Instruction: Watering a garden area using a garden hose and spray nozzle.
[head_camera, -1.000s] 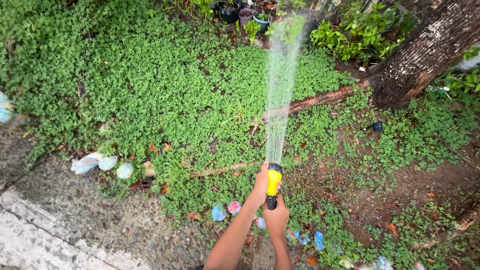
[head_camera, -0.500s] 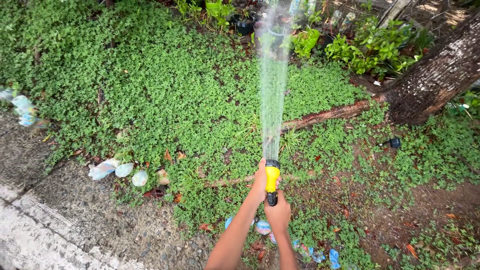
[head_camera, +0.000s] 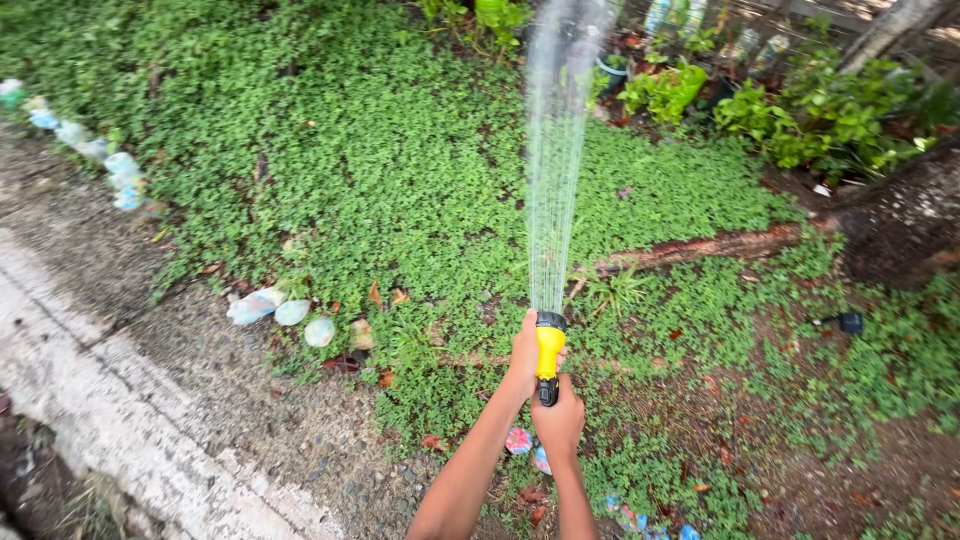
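Note:
A yellow hose nozzle with a black tip (head_camera: 549, 347) points away from me over the garden bed. My left hand (head_camera: 523, 352) wraps its front part. Just behind it, my right hand (head_camera: 559, 420) grips the black rear end. A fan of water spray (head_camera: 553, 150) shoots from the nozzle toward the potted plants (head_camera: 662, 88) at the far edge. Low green ground cover (head_camera: 380, 170) fills the bed under the spray.
Painted stones (head_camera: 290, 312) line the bed's near left edge, with more stones (head_camera: 100, 160) farther left. A concrete curb (head_camera: 120, 420) runs along the lower left. A tree trunk (head_camera: 905, 220) and its root (head_camera: 700, 248) lie at the right. A small black object (head_camera: 850, 322) sits in the greenery.
The view has shifted: the spray now reaches farther toward the pots at the top, and the tree trunk has slid to the right edge. Both hands keep their grip on the nozzle.

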